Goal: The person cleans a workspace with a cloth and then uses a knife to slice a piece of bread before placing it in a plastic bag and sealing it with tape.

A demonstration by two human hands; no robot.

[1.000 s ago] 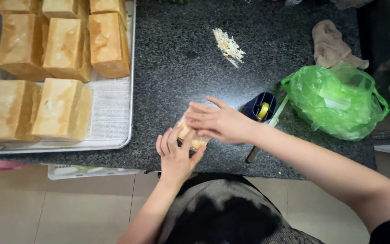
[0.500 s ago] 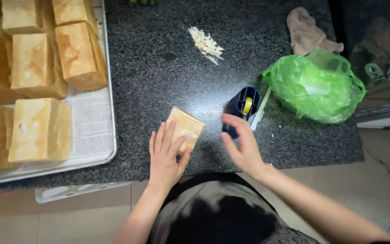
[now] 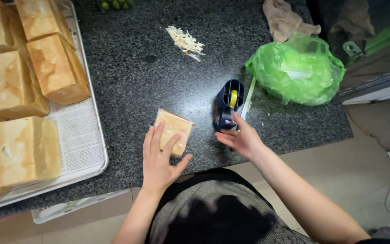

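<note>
- A wrapped bread slice [image 3: 173, 132] (golden-tan, squarish, in clear film) is lying flat near the front edge of the dark speckled worktop [image 3: 150, 77].
- A blue tape dispenser [image 3: 228, 105] is standing just right of it, holding a yellow roll.

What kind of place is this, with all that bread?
Probably a small bakery or home bakery's packing counter. A tray holds many whole loaves, the left hand presses a wrapped bread piece on the dark stone counter, and the right hand touches a blue tape dispenser.
</note>
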